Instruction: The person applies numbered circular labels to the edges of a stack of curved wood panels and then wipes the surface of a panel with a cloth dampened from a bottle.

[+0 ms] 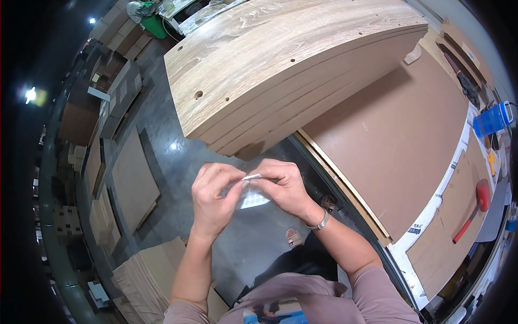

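Note:
In front of my body, both hands come together on a small white sheet of round stickers (253, 202). The sheet's upper edge is pinched between thumbs and fingers, and its lower part hangs below them with rows of pale dots. My left hand (212, 190) is closed on the left side of the sheet. My right hand (284, 186), with a metal band at its wrist, is closed on the right side. The fingertips hide part of the sheet's top. Just beyond the hands stands a stack of wood-grain boards (280, 46) with drilled holes in the top one.
To the right is a bench with a large brown board (394, 135). A red-headed mallet (482, 197) and a blue jug (488, 121) lie farther right. Flat boards (135, 181) rest on the floor at left, and folded cardboard (154, 275) lies at lower left.

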Motion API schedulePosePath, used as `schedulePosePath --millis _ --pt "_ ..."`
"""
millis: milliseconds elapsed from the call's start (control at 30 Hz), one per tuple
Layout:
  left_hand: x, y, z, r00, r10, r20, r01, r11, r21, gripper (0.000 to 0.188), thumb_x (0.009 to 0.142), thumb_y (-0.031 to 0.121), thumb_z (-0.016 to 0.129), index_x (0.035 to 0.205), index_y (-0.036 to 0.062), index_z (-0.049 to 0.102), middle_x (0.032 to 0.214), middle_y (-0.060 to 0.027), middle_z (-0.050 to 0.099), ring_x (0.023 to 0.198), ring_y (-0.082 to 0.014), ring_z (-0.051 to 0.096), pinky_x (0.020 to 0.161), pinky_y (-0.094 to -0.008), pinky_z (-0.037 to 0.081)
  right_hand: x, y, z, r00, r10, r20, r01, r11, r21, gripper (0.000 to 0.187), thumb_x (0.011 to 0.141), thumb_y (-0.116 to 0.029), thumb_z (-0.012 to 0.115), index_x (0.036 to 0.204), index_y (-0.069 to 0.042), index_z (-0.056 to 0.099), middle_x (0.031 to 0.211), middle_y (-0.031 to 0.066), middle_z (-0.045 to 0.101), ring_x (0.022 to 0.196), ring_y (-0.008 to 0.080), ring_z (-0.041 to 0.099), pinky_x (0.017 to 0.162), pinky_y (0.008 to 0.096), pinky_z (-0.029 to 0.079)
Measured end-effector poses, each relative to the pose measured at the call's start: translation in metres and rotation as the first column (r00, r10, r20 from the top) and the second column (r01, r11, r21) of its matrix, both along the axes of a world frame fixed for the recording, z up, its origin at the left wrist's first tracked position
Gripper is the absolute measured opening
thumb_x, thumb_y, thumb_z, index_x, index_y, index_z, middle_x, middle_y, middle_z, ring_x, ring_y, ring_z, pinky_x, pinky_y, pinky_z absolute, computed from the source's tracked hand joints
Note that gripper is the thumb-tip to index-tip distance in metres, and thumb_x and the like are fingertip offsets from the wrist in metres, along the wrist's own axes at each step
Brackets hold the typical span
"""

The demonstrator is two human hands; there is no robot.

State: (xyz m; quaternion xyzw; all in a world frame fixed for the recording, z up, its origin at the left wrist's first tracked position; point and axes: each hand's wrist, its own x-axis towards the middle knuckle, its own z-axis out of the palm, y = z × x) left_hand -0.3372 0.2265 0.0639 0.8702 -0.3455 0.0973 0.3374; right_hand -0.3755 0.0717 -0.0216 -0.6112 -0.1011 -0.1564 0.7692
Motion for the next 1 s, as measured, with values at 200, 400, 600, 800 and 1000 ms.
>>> schedulePosePath --millis 200,400,600,800,1000 --pt "0.0 0.004 0.002 0.995 0.02 -0.094 -0.023 0.999 -0.036 0.016 0.067 -0.002 0.073 0.082 0.0019 0.068 0.082 -0.0091 0.065 0.078 -0.0269 0.059 0.068 -0.0357 0.047 -0.002 -0.001 0.013 0.999 0.013 -0.034 -0.012 1.0 0.011 0.011 0.084 0.002 0.064 0.093 0.004 0.071 0.075 0.0075 0.063 0.067 0.0117 0.059 0.061 0.0252 0.047" --pt "-0.003 0.001 0.001 0.999 0.042 0.005 -0.042 0.998 -0.05 0.015 0.067 -0.002 0.074 0.08 0.0021 0.067 0.081 -0.0082 0.064 0.079 -0.0263 0.058 0.069 -0.0355 0.047 -0.006 -0.001 0.012 0.995 -0.085 -0.046 0.084 0.996 -0.028 0.012 0.083 0.003 0.065 0.093 0.005 0.07 0.076 0.0084 0.065 0.066 0.0121 0.06 0.06 0.0253 0.047" --pt "-0.002 0.0 0.001 0.989 0.005 0.151 -0.008 1.0 0.019 0.016 0.065 0.0 0.074 0.078 0.0043 0.066 0.079 -0.0063 0.064 0.079 -0.0262 0.058 0.068 -0.0365 0.046 -0.007 0.004 0.011 0.985 -0.169 0.042 0.172 0.98 -0.096 0.011 0.082 0.002 0.066 0.091 0.005 0.071 0.074 0.0095 0.065 0.064 0.0132 0.06 0.058 0.0261 0.047" --pt "-0.003 -0.005 0.003 0.952 -0.079 0.295 0.06 0.996 0.072 0.018 0.062 -0.004 0.073 0.076 0.0016 0.063 0.077 -0.0084 0.062 0.076 -0.0265 0.058 0.068 -0.0359 0.047 -0.014 0.001 0.015 0.989 -0.135 -0.06 0.13 0.988 -0.082 0.008 0.084 0.0 0.066 0.088 0.006 0.07 0.074 0.0093 0.066 0.064 0.0122 0.06 0.059 0.0248 0.047" --pt "-0.003 -0.004 0.002 0.904 -0.117 0.411 0.083 0.992 0.098 0.018 0.061 -0.001 0.073 0.075 0.0058 0.064 0.077 -0.0045 0.062 0.077 -0.0246 0.06 0.065 -0.0354 0.043 -0.017 0.006 0.013 0.986 -0.1 -0.136 0.106 0.994 0.033 0.013 0.088 -0.006 0.065 0.088 0.006 0.07 0.073 0.005 0.067 0.065 0.0073 0.058 0.058 0.0222 0.045"
